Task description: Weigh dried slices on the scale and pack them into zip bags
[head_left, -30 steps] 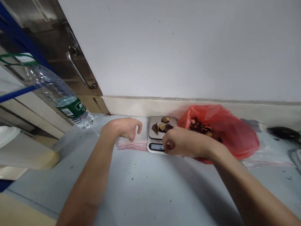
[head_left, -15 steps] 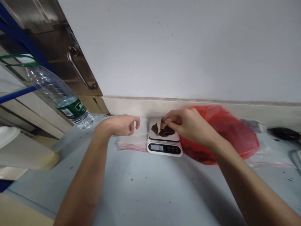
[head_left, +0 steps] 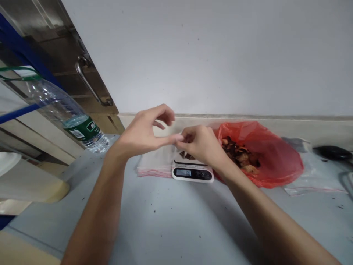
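Note:
A white digital kitchen scale (head_left: 193, 174) stands on the table, with brown pieces of dried peel (head_left: 185, 155) on its plate. Over the plate my right hand (head_left: 200, 143) is pinched closed; whatever lies between its fingertips is hidden. My left hand (head_left: 147, 130) is open above the scale's left side, fingers curved and apart, its thumb tip meeting the right fingertips. Beside the scale on the right, a red plastic bag (head_left: 275, 158) gapes open, showing more dried peel (head_left: 241, 154) inside. Clear zip bags (head_left: 154, 165) lie flat at the scale's left.
At the left stand a large water bottle (head_left: 82, 129) with a green label and a whitish plastic container (head_left: 33, 180). Another clear zip bag (head_left: 314, 184) and a black object (head_left: 333, 152) lie at the right. A white wall (head_left: 206, 66) rises behind the table.
My left hand has moved right and spread its fingers, meeting the right hand. My right hand has shifted slightly left. The scale's display went from about 8.0 to what looks like 0.0.

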`<state>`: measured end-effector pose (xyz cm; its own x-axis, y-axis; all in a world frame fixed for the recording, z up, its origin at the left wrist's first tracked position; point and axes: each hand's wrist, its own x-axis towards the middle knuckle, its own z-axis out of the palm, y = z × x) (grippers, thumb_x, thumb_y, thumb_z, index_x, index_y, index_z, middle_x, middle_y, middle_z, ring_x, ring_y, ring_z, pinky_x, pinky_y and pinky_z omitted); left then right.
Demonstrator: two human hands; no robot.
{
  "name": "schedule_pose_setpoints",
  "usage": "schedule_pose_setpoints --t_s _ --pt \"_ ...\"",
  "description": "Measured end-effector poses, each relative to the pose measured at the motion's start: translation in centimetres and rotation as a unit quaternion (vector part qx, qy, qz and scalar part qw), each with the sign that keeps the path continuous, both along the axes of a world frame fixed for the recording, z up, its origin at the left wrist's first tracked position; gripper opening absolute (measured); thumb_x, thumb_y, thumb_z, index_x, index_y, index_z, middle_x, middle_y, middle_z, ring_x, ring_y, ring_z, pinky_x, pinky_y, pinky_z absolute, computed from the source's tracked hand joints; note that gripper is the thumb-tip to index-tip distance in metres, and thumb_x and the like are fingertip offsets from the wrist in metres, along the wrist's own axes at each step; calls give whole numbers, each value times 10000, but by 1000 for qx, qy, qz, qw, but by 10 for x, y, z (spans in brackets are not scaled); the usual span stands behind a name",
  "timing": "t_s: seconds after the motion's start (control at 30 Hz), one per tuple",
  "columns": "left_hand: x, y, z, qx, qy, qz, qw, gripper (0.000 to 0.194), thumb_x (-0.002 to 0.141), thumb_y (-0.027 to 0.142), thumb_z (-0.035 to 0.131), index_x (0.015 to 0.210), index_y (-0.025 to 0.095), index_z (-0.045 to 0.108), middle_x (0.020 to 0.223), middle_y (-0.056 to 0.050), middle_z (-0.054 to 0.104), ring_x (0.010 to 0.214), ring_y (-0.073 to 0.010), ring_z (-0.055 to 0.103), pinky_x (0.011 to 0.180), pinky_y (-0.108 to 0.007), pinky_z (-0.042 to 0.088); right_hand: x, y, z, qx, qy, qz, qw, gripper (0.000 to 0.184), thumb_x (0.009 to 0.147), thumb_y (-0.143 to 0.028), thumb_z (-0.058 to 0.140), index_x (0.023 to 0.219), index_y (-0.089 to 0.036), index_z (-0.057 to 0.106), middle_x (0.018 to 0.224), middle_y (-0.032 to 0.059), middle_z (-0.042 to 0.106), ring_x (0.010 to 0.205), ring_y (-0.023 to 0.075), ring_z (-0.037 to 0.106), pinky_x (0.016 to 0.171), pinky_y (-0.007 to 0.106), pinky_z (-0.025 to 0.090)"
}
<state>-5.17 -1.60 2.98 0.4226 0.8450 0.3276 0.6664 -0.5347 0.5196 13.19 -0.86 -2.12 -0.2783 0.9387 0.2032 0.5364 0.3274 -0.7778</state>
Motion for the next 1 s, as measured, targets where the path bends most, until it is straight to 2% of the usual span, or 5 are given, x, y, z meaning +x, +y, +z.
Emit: schedule_pose_setpoints --t_s 0.13,0.2,0.4,0.63,1.0 --pt "0 3 -5 -93 81 -95 988 1168 566 591 907 1566 301 378 1678 -117 369 1540 -366 346 1213 -493 355 5 0 2 -8 110 19 994 340 739 -389 792 556 -200 577 494 -18 592 461 117 519 513 264 395" --pt "-1 5 -9 -122 96 -106 982 1283 559 604 915 1626 295 273 1709 -136 304 1564 -374 299 1231 -507 317 7 1 2 -5 127 21 992 366 726 -430 788 547 -200 567 489 -22 566 452 109 497 487 260 385" --pt "-7 12 -13 -104 128 -79 983 956 671 641 824 1474 247 486 1560 -123 514 1425 -342 481 1156 -426 386 16 7 1 -49 152 89 983 301 847 -485 677 819 -230 520 633 -26 630 535 137 582 506 251 440" --pt "-23 19 -15 -160 204 47 965 761 684 531 766 1339 232 521 1385 -109 557 1231 -322 567 980 -368 468 36 21 5 -36 -180 -51 982 329 705 -322 813 980 -213 668 1024 114 756 935 272 710 721 336 528" --pt "-8 21 -22 -220 240 12 945 767 664 507 765 1344 242 528 1359 -116 562 1233 -323 568 990 -363 455 35 29 -14 -59 -253 42 965 170 698 -76 670 719 -230 739 735 36 758 661 176 660 578 260 431"
